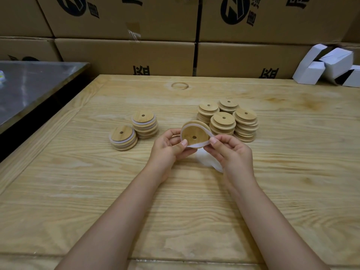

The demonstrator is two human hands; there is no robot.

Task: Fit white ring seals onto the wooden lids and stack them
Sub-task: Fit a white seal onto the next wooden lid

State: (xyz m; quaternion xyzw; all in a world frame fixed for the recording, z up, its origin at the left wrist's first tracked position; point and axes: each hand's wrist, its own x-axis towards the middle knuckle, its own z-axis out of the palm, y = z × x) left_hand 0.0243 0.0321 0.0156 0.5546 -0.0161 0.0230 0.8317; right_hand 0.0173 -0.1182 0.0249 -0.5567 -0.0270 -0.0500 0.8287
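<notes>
Far off to the left of our left hand [167, 151], a steel table [29, 88] is standing alongside the wooden table [97, 191] we are working on. Closer in, still left of that hand and a little beyond it, two sealed stacks [134, 131] are sitting just beside each other, with white rings showing between their layers. Our left hand is gripping the lid [194, 133], fingers curled round its left edge and the thumb pressing on its lower rim. We are holding the lid off the table, tilted, its holed face turned toward us. The seal [196, 145] is already hugging the lid's top and left rim, while its lower right part is standing away in a loose loop. Our right hand [231, 152] is pinching that loop between thumb and fingers, just right of the lid. Under this hand, a pile of seals [206, 160] is lying on the table, partly hidden by the fingers. Just beyond the right hand, four bare stacks [228, 119] are crowding together in a tight cluster. Far off to the right and well beyond, white boxes [327, 67] are lying in a heap.
</notes>
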